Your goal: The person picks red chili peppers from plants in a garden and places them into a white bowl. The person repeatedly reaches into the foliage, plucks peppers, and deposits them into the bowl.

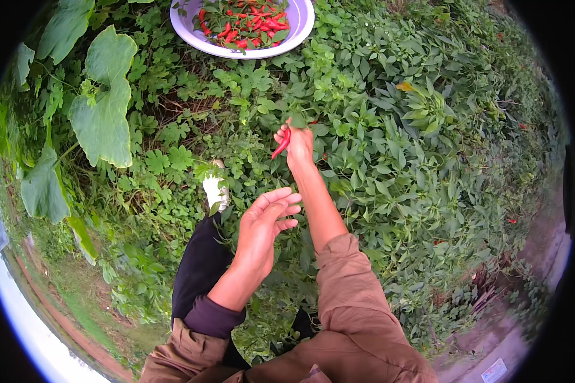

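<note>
My right hand [299, 143] reaches forward into the leaves of the pepper plants [388, 158], its fingers partly hidden by foliage. A red chili pepper [281, 144] lies within its curled fingers, the tip pointing down and left. Nearer to me, my left hand [266, 222] is held in the air with bent, slightly spread fingers and nothing in it. At the top of the view, a light purple plastic basin [244, 52] holds many red chili peppers [263, 24] mixed with green leaves and stems.
Large broad leaves [106, 103] rise at the left. My white shoe [215, 191] and dark trouser leg [201, 263] are among low plants left of my hands. More red peppers show in the foliage at right. A paved edge [498, 340] runs along the lower right.
</note>
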Tool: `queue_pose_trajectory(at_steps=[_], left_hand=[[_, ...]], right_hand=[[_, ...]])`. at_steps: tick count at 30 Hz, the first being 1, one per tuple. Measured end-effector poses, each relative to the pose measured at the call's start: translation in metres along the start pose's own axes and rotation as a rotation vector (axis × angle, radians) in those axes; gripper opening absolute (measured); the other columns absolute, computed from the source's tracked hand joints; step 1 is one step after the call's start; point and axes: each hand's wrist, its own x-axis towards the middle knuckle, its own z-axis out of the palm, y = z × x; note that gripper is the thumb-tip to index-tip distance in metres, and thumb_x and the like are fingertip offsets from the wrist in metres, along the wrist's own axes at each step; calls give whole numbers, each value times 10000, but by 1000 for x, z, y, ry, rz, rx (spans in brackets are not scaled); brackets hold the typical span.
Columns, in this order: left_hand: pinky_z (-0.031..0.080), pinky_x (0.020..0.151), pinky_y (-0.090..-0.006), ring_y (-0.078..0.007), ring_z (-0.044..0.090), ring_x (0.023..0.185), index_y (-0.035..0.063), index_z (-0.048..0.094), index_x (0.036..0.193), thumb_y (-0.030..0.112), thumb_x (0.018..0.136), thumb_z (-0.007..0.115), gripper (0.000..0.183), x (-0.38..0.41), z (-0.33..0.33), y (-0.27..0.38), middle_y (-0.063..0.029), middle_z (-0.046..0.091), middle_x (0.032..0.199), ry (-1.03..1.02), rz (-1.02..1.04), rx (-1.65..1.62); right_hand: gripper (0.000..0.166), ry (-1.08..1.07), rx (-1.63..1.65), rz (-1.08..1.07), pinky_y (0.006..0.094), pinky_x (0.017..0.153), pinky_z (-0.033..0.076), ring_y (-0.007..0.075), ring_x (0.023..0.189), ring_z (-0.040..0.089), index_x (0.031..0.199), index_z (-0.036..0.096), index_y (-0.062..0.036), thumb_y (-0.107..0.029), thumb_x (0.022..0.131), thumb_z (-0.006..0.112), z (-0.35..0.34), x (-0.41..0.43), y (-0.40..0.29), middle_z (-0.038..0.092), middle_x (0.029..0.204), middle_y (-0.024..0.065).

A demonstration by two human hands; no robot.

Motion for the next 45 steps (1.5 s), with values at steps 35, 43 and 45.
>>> queue_pose_trajectory(at_steps=[35, 43, 45], left_hand=[[369, 631, -244, -92, 350, 617, -6, 545, 1153, 184, 993, 424, 276, 25, -8, 3, 18, 414, 681, 467, 480, -229], [239, 1076, -402, -266, 404, 1260, 97, 148, 1449, 274, 894, 590, 732, 13, -27, -16, -194, 408, 1368, 524, 177, -8], [196, 1099, -413, -289, 340, 1321, 101, 150, 1453, 306, 876, 600, 760, 11, -21, -22, -211, 310, 1437, 379, 94, 217]], right_hand=[[188, -631, -1351, -926, 410, 586, 505, 324, 686, 613, 844, 493, -35, 9, 682, 577, 4, -152, -37, 592, 789, 161], [551, -95, -1908, -66, 438, 838, 468, 361, 980, 603, 1010, 618, 1, -510, 804, 615, -110, 57, -77, 631, 1041, 212], [631, -188, -2045, 87, 421, 841, 469, 358, 1008, 599, 1037, 636, -2, -568, 759, 637, -127, 59, -51, 628, 1075, 212]])
